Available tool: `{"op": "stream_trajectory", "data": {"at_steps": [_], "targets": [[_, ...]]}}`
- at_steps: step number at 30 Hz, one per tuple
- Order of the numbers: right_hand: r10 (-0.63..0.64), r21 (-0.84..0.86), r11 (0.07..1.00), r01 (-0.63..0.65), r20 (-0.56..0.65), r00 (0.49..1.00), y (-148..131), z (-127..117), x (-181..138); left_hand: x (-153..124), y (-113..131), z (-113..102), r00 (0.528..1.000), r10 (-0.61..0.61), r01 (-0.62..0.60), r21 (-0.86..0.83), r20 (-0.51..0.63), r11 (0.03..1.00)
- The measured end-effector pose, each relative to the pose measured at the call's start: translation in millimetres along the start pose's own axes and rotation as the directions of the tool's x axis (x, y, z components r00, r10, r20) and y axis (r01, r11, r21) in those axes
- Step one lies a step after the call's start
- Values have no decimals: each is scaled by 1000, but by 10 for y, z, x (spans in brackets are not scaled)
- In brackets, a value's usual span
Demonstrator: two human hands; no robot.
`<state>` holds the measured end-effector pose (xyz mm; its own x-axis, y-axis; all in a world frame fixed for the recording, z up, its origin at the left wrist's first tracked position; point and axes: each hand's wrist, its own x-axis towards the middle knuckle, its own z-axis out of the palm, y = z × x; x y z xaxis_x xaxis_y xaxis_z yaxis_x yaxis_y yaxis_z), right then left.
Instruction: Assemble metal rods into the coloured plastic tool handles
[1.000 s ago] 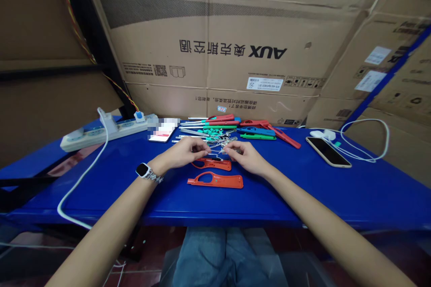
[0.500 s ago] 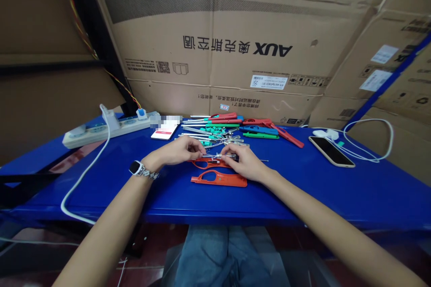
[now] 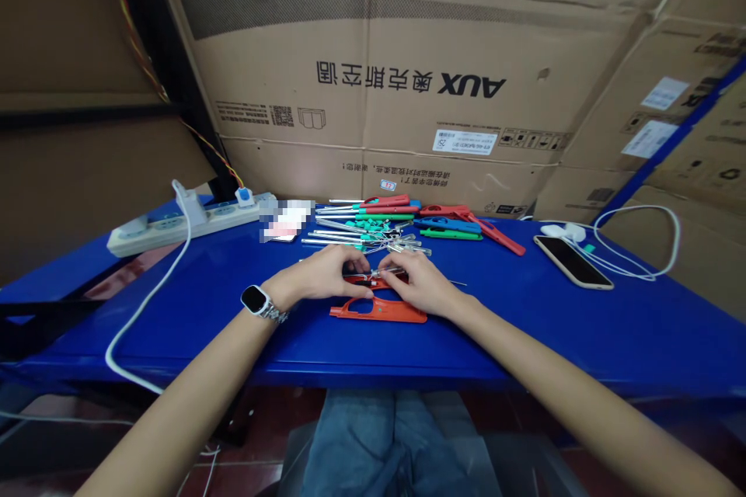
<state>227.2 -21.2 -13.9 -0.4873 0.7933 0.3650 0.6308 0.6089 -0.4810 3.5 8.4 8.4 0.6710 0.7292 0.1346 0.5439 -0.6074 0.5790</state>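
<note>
My left hand [image 3: 333, 273] curls around the left end of an orange lighter casing half [image 3: 381, 284], thumb on the near side and fingers on the far side. In my right hand [image 3: 424, 283] a small clear lighter fuel tank [image 3: 392, 270] with thin wires is pinched, held over that casing half. A dark small part shows between the hands; its details are hidden by my fingers. Just in front lies a second orange casing half [image 3: 402, 313], flat on the table. A thin metal rod [image 3: 458, 283] pokes out to the right behind my right hand.
Behind my hands lie metal lighter tubes [image 3: 332, 234] with green parts, and red, blue and green casings [image 3: 447, 225]. A phone [image 3: 574, 262] with a white cable is at right; another phone [image 3: 285, 222] and a power strip [image 3: 218, 215] are left. Cardboard [image 3: 408, 31] walls the back.
My left hand has moved right and slightly nearer me, from the wires onto the orange casing half. My right hand has shifted slightly left with the fuel tank.
</note>
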Motion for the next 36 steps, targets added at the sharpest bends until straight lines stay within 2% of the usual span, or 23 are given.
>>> {"op": "stream_trajectory", "data": {"at_steps": [4, 11, 18, 21, 24, 29, 33, 36], "targets": [[-17, -66, 998, 17, 1, 1000, -6, -7, -4, 8, 0, 26, 1000, 13, -13, 30, 14, 999], [94, 209, 975, -74, -88, 992, 43, -9, 30, 48, 17, 37, 986, 106, -107, 2, -127, 994], [62, 304, 952, -37, -74, 995, 44, -18, 21, 67, 64, 59, 994, 65, -76, -136, -88, 988], [44, 323, 946, -32, -30, 999, 46, -38, -7, 62, 79, 51, 996, 48, -60, -158, -76, 986], [-11, 263, 965, 9, 5, 1000, 55, -83, -36, 58, 87, 43, 996, 49, -61, -167, -75, 984], [-87, 37, 995, 88, -35, 996, 72, -159, -46, 49, 74, 58, 996, 55, -65, -159, -67, 985], [-109, -32, 994, 108, -33, 994, 76, -185, -45, 34, 47, 105, 996, 59, -62, -53, -68, 997], [-91, -51, 995, 91, -15, 996, 86, -196, -63, 32, 33, 136, 997, 78, -78, 29, -19, 997]]}}
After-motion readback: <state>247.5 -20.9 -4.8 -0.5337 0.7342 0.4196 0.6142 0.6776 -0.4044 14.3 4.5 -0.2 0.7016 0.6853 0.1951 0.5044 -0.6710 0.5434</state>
